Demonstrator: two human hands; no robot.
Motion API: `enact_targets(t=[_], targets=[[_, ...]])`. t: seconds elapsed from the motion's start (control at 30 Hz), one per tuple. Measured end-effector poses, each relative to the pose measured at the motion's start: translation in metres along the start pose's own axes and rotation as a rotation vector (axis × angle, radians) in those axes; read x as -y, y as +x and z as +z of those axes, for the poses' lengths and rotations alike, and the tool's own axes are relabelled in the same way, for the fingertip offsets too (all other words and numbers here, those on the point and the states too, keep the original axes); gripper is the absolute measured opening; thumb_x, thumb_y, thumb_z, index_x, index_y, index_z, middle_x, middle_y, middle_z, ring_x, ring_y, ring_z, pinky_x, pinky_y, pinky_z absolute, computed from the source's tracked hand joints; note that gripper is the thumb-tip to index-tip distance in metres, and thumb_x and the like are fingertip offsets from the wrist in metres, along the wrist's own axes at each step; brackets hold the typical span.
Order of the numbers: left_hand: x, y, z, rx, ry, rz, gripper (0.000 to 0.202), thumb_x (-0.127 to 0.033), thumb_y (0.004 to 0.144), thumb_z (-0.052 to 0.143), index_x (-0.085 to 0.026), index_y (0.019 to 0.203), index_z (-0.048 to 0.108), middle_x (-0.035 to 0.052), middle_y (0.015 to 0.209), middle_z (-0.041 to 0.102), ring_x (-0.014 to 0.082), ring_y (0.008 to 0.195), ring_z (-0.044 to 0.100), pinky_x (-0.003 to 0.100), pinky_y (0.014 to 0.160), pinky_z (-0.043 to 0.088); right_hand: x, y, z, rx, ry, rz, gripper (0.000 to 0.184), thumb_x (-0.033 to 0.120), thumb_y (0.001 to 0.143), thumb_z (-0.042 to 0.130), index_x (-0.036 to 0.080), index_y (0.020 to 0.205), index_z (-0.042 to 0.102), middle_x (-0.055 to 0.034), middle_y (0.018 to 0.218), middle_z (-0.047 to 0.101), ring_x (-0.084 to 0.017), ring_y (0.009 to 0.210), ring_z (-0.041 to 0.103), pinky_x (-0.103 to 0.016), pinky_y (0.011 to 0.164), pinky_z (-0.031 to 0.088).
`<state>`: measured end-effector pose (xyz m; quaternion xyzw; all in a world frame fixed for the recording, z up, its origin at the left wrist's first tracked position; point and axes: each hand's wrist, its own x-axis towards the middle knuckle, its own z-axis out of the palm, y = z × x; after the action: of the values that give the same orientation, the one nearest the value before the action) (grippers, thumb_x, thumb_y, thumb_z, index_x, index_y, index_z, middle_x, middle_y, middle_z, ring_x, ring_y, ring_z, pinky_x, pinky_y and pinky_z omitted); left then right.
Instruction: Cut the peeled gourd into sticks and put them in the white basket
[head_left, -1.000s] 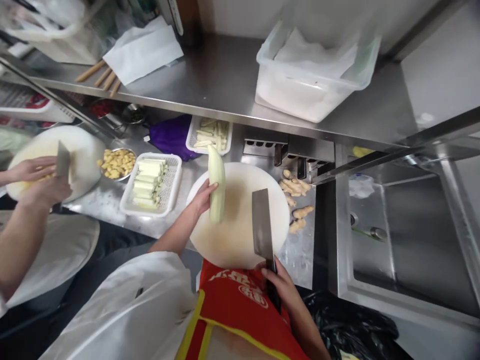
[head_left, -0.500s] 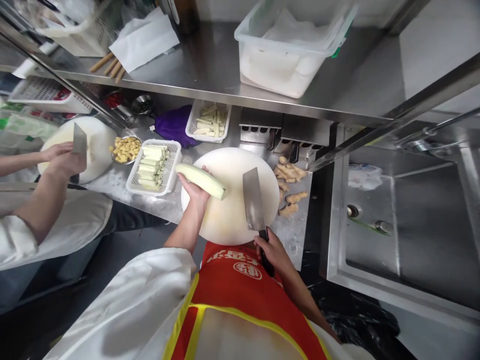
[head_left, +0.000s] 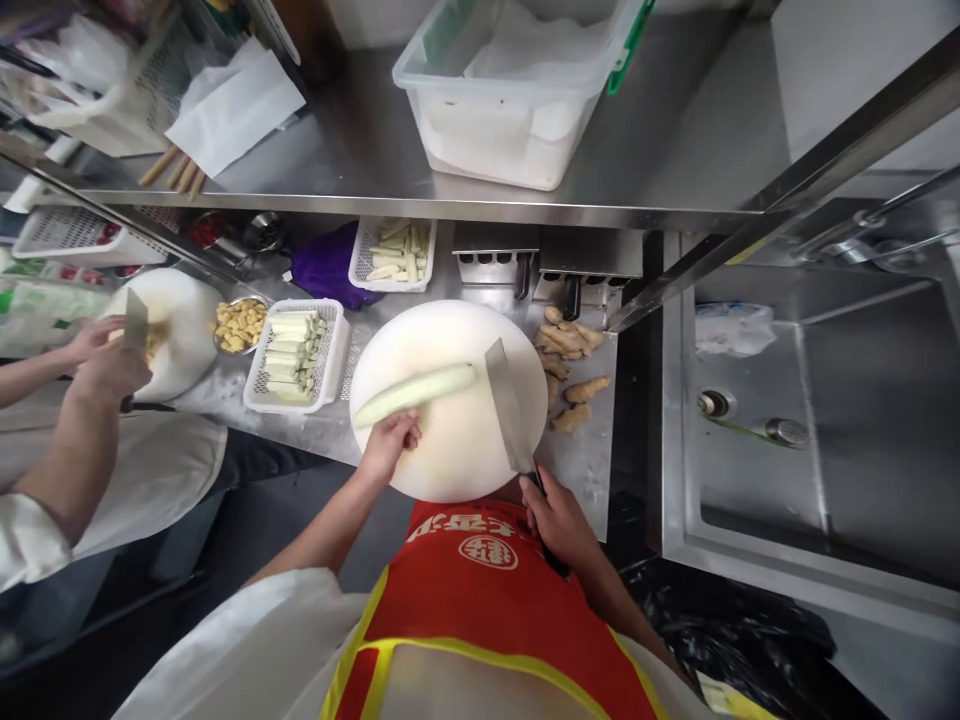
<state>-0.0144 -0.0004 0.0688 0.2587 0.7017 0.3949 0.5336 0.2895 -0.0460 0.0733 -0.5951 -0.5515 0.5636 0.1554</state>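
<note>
A long, peeled, pale green vegetable (head_left: 420,392) lies slantwise on the round white cutting board (head_left: 457,455). My left hand (head_left: 391,442) is by its near left part, fingers curled in with nothing visible in them; whether they touch the vegetable I cannot tell. My right hand (head_left: 559,510) grips the black handle of a cleaver (head_left: 512,410) at the board's right side. The broad blade points away from me over the board, to the right of the vegetable's far end.
White baskets of cut pale batons (head_left: 339,345) (head_left: 431,262) stand left and behind the board. Ginger pieces (head_left: 577,390) lie right of it, beside the sink (head_left: 750,400). A steel shelf (head_left: 337,150) with a plastic tub (head_left: 510,130) overhangs. A co-worker's hands (head_left: 112,365) hold another cleaver at left.
My left hand has put the vegetable down on the board, let go of it and drawn its fingers in. The cleaver stays in my right hand in nearly the same place.
</note>
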Motion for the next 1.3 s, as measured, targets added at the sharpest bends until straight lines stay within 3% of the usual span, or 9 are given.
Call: enact_targets(t=[0.1, 0.17, 0.33, 0.6, 0.77, 0.93, 1.03, 1.2, 1.3], targets=[[-0.027, 0.026, 0.006, 0.107, 0.454, 0.641, 0.026, -0.042, 0.078, 0.079, -0.024, 0.094, 0.074, 0.0101, 0.112, 0.070, 0.0288, 0.111, 0.062, 0.043, 0.102, 0.047, 0.010, -0.005, -0.016, 0.050, -0.040, -0.009, 0.052, 0.057, 0.102, 0.032, 0.019, 0.128, 0.057, -0.0017, 0.069, 0.065, -0.020, 0.055, 0.061, -0.032, 0.058, 0.048], [-0.050, 0.056, 0.016, 0.288, 0.648, 0.831, 0.025, -0.042, 0.081, 0.076, -0.026, 0.100, 0.075, 0.0117, 0.126, 0.066, 0.0332, 0.125, 0.055, 0.048, 0.111, 0.039, 0.022, -0.007, -0.024, 0.055, -0.088, -0.038, 0.052, 0.056, 0.103, 0.031, 0.020, 0.128, 0.059, -0.0040, 0.072, 0.068, -0.022, 0.062, 0.065, -0.033, 0.063, 0.050], [-0.075, 0.108, 0.034, 0.669, 0.709, 0.890, 0.025, -0.047, 0.082, 0.074, -0.026, 0.095, 0.076, 0.0127, 0.118, 0.069, 0.0318, 0.112, 0.059, 0.043, 0.104, 0.042, 0.055, -0.007, -0.026, 0.048, -0.188, -0.134, 0.046, 0.046, 0.104, 0.034, 0.023, 0.135, 0.058, -0.0119, 0.109, 0.074, -0.029, 0.103, 0.069, -0.039, 0.091, 0.049], [-0.056, 0.114, 0.032, 0.704, 0.696, 0.877, 0.021, -0.040, 0.086, 0.071, -0.026, 0.101, 0.076, 0.0125, 0.118, 0.068, 0.0323, 0.116, 0.057, 0.045, 0.107, 0.037, 0.080, -0.010, -0.021, 0.127, -0.265, -0.060, 0.044, 0.042, 0.105, 0.031, 0.023, 0.134, 0.058, -0.0126, 0.130, 0.069, -0.029, 0.119, 0.065, -0.037, 0.096, 0.045], [-0.052, 0.113, 0.032, 0.723, 0.671, 0.885, 0.017, -0.033, 0.085, 0.072, -0.026, 0.100, 0.075, 0.0120, 0.117, 0.069, 0.0315, 0.115, 0.058, 0.046, 0.108, 0.038, 0.080, 0.036, -0.005, 0.131, -0.349, -0.079, 0.043, 0.039, 0.106, 0.029, 0.017, 0.128, 0.058, -0.0158, 0.111, 0.075, -0.030, 0.101, 0.070, -0.034, 0.083, 0.044], [-0.048, 0.097, 0.040, 0.415, 0.696, 0.719, 0.045, -0.028, 0.068, 0.086, -0.023, 0.109, 0.069, 0.0137, 0.118, 0.068, 0.0369, 0.118, 0.058, 0.048, 0.111, 0.038, 0.069, 0.077, 0.011, 0.050, -0.374, -0.172, 0.038, 0.035, 0.106, 0.032, 0.015, 0.125, 0.058, -0.0163, 0.106, 0.075, -0.027, 0.099, 0.069, -0.032, 0.082, 0.042], [-0.071, 0.080, 0.035, 0.232, 0.542, 0.502, 0.067, -0.013, 0.049, 0.092, -0.023, 0.110, 0.069, 0.0106, 0.104, 0.070, 0.0406, 0.118, 0.060, 0.050, 0.113, 0.037, 0.059, 0.072, 0.009, 0.041, -0.351, -0.195, 0.039, 0.037, 0.106, 0.031, 0.016, 0.123, 0.059, -0.0166, 0.107, 0.074, -0.028, 0.099, 0.069, -0.033, 0.081, 0.043], [-0.132, 0.041, -0.016, 0.011, 0.102, 0.615, 0.078, -0.017, 0.051, 0.093, -0.024, 0.123, 0.063, 0.0074, 0.129, 0.063, 0.0346, 0.129, 0.055, 0.044, 0.114, 0.041, 0.044, 0.059, 0.002, 0.008, -0.222, -0.131, 0.033, 0.040, 0.103, 0.037, 0.022, 0.118, 0.060, -0.0082, 0.087, 0.073, -0.024, 0.082, 0.069, -0.030, 0.071, 0.045], [-0.127, 0.031, -0.054, -0.183, 0.190, 0.753, 0.075, -0.030, 0.058, 0.092, -0.025, 0.127, 0.061, 0.0069, 0.135, 0.057, 0.0300, 0.128, 0.055, 0.040, 0.111, 0.044, 0.038, 0.059, 0.002, -0.007, -0.069, -0.067, 0.029, 0.042, 0.101, 0.040, 0.024, 0.109, 0.061, -0.0013, 0.070, 0.065, -0.017, 0.059, 0.062, -0.026, 0.055, 0.042]])
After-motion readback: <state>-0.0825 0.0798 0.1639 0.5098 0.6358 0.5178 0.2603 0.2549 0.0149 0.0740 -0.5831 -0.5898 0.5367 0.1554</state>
